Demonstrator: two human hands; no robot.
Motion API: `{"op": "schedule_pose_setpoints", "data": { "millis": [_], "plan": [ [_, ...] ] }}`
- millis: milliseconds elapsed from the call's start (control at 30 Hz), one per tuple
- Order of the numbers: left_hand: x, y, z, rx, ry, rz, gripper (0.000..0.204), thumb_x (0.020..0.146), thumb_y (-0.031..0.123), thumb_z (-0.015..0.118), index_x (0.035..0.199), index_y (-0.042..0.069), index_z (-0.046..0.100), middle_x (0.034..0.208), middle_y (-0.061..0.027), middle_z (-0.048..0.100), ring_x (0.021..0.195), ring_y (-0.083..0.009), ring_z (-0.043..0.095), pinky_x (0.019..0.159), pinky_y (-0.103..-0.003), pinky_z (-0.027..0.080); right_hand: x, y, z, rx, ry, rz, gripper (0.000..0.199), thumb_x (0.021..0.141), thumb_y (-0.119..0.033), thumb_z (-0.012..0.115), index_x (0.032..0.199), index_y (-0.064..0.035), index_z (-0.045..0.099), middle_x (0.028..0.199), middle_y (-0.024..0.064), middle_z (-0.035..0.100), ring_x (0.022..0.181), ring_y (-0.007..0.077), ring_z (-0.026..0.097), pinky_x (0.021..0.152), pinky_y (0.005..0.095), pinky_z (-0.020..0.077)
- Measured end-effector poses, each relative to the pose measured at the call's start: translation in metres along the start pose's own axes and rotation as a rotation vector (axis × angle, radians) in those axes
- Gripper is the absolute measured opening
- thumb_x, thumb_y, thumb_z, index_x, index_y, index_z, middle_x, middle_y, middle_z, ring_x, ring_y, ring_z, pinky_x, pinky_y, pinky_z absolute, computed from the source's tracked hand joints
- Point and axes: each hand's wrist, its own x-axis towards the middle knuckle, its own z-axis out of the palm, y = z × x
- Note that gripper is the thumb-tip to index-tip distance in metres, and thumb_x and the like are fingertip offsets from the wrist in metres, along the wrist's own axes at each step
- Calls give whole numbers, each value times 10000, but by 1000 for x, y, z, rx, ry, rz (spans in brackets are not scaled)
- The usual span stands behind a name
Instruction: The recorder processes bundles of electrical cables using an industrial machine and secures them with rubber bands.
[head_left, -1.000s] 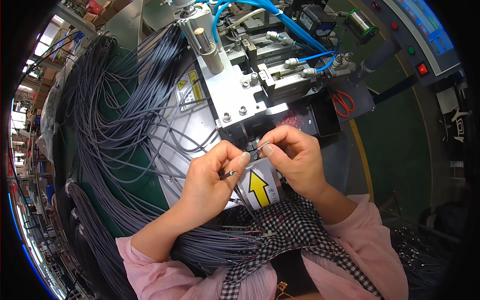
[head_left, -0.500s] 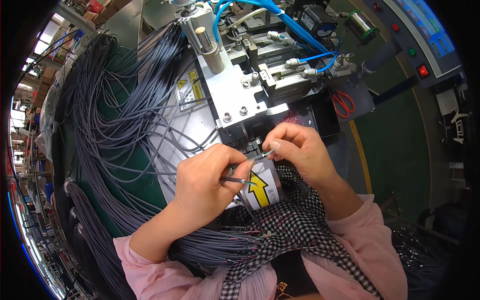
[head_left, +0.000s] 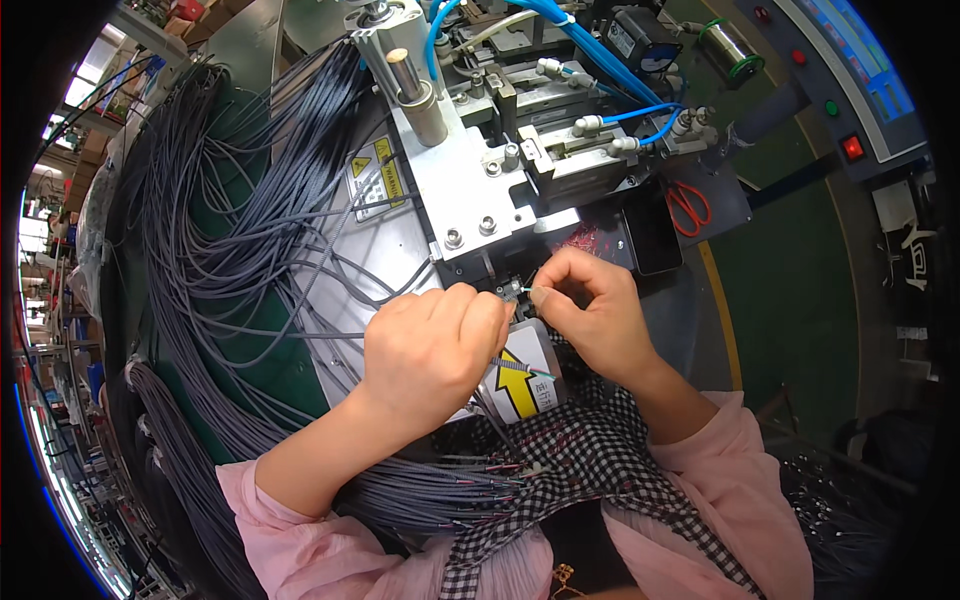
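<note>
My left hand (head_left: 432, 338) is closed, knuckles up, around dark grey cable. Below its fingers one cable end (head_left: 512, 367) sticks out, with a ribbed sleeve and thin green and white wires at the tip. My right hand (head_left: 597, 308) pinches the tip of a thin light-coloured wire (head_left: 526, 290) between thumb and forefinger. Both hands meet at a small metal fixture (head_left: 508, 287) on the front of the bench machine (head_left: 455, 190). My left fingers hide most of what they grip, and whether the wire touches the fixture I cannot tell.
Long bundles of grey cable (head_left: 190, 230) drape over the left side. More cables (head_left: 430, 490) with stripped ends lie across my lap on a checked apron (head_left: 590, 450). Red-handled scissors (head_left: 688, 208), a black tray (head_left: 652, 238), a wire spool (head_left: 728, 52) and a control panel (head_left: 850, 80) stand to the right.
My left hand has turned over, knuckles up, and moved slightly forward. The ribbed cable end, earlier between my hands, now points out below the left one. My right hand remains at the fixture, pinching wire.
</note>
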Motion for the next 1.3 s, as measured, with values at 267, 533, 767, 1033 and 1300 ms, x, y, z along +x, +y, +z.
{"op": "schedule_pose_setpoints", "data": {
  "millis": [267,533,767,1033,1300],
  "plan": [
    [2,1,7,29,-57,-52,251,745,115,710,664,92,474,578,-31,480,491,-205,513,465,-323,388,7,13,1,-87,3,49,89,810,-54,623,760,-10,564,616,-34,494,544,16,382,473,209,313],
    [2,1,12,39,-47,-86,236,740,126,709,691,88,482,576,-39,483,493,-214,518,468,-329,399,10,17,5,-43,79,-51,74,828,-55,620,780,-21,575,629,-37,494,562,6,381,486,202,327],
    [4,1,10,5,-45,-81,233,742,116,692,675,92,469,561,-32,467,483,-200,517,458,-322,398,9,16,0,-8,8,29,68,833,-50,619,789,-15,581,646,-37,510,582,15,409,506,200,348],
    [4,-1,11,51,-43,-52,209,744,114,659,667,108,465,555,-8,459,461,-161,516,445,-300,400,7,16,1,-122,51,-63,49,828,-37,620,803,-8,588,668,-31,526,600,22,438,520,190,359],
    [4,1,11,-4,-73,-116,248,749,115,696,676,88,461,553,-47,477,486,-224,523,458,-339,396,9,16,2,-47,59,2,41,825,-35,629,848,-14,602,680,-11,537,586,32,441,517,195,365]
  ]
}}
